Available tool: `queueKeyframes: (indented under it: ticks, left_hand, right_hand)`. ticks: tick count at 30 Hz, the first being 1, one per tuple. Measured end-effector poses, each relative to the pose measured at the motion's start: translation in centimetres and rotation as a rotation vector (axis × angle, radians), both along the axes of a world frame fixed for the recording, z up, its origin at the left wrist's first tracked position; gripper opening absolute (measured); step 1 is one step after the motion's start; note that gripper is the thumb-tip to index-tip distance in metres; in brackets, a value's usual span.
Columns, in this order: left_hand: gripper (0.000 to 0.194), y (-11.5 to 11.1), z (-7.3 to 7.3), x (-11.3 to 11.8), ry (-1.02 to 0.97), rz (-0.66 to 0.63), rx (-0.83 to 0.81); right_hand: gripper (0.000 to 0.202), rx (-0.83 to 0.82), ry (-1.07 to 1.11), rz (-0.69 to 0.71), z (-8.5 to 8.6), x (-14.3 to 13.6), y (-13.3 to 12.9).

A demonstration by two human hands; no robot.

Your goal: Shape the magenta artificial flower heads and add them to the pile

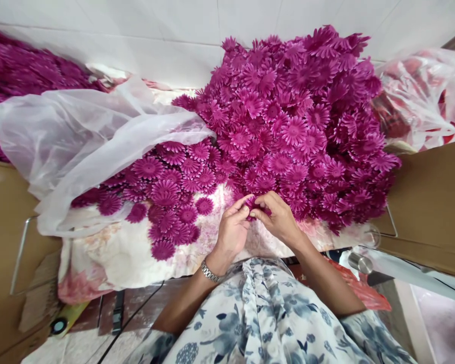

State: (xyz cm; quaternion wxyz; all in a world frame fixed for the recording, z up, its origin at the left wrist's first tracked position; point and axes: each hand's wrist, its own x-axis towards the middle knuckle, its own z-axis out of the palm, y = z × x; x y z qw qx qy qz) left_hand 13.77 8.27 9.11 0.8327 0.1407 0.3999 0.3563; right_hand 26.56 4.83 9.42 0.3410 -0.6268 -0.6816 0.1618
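Note:
Between my two hands, close to the table's front edge, is a purple artificial flower (251, 202), mostly covered by fingers. My left hand (233, 225), with a metal watch at the wrist, pinches it between thumb and fingers. From the other side, the thumb and fingertips of my right hand (276, 215) close on the same flower. A large heap of purple artificial flowers (296, 131) rises just beyond my hands. To the left, a lower group of flower heads (167, 202) lies face up on the patterned cloth (125, 253).
A translucent plastic bag (98, 136) lies over part of the flowers at left. More purple flowers (30, 76) are piled at far left. Cardboard boxes flank the table, one at left (3, 212) and one at right (432, 202). A clear bag with red contents (424, 101) sits at right.

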Motion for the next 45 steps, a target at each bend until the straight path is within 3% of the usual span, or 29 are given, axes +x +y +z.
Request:
queueKeyframes:
  ticks: [8, 11, 15, 18, 20, 24, 26, 29, 32, 34, 38, 40, 42, 45]
  left_hand:
    - [0.034, -0.3, -0.1, 0.5, 0.060, -0.005, 0.029]
    - [0.034, -0.1, -0.1, 0.3, 0.040, 0.032, -0.007]
    - [0.028, 0.6, -0.1, 0.0, 0.064, 0.119, -0.045]
    - [0.028, 1.0, 0.0, 0.3, 0.051, 0.114, -0.050]
    - [0.026, 0.9, 0.2, 0.7, 0.026, 0.086, -0.024]
    - [0.024, 0.4, 0.5, 1.4, 0.000, -0.013, 0.032]
    - [0.025, 0.1, 0.5, 1.5, 0.016, -0.045, 0.021]
    - [0.029, -0.3, 0.4, 1.3, 0.054, -0.067, 0.022]
    - [0.030, -0.5, 0.3, 1.1, 0.072, -0.077, 0.050]
    - [0.029, -0.3, 0.2, 1.0, 0.070, -0.055, 0.034]
    - [0.027, 0.4, -0.3, 0.5, 0.045, 0.062, -0.010]
    - [0.023, 0.7, -0.4, 0.4, 0.037, 0.104, -0.028]
    - [0.022, 0.7, -0.4, 0.5, 0.028, 0.091, -0.036]
    - [0.024, 0.1, -0.2, 1.0, 0.009, 0.008, -0.004]
  right_hand:
    - [0.009, 0.071, 0.026, -0.076, 0.1, -0.4, -0.2]
    - [0.009, 0.144, -0.034, -0.267, 0.8, 1.4, -0.3]
    - [0.006, 0.303, -0.238, -0.611, 3.5, 6.9, -0.3]
    - [0.016, 0.360, -0.351, -0.714, 5.2, 9.0, -0.4]
    - [0.019, 0.310, -0.314, -0.614, 5.2, 7.9, -0.7]
    - [0.005, 0.052, -0.101, -0.164, 2.9, 2.9, -1.0]
    - [0.010, -0.023, -0.026, -0.089, 1.7, 1.2, -1.1]
    - [0.013, -0.075, 0.088, -0.103, 0.8, 0.5, -1.0]
    - [0.011, -0.090, 0.137, -0.116, 0.9, 1.1, -0.9]
    - [0.009, -0.051, 0.116, -0.196, 1.3, 2.1, -0.9]
    - [0.007, 0.076, -0.153, -0.487, 2.0, 5.0, -1.4]
    - [0.017, 0.097, -0.294, -0.534, 2.3, 5.5, -1.7]
    - [0.023, 0.119, -0.310, -0.476, 2.2, 4.8, -1.9]
    - [0.012, 0.065, -0.176, -0.216, 1.5, 2.2, -1.9]
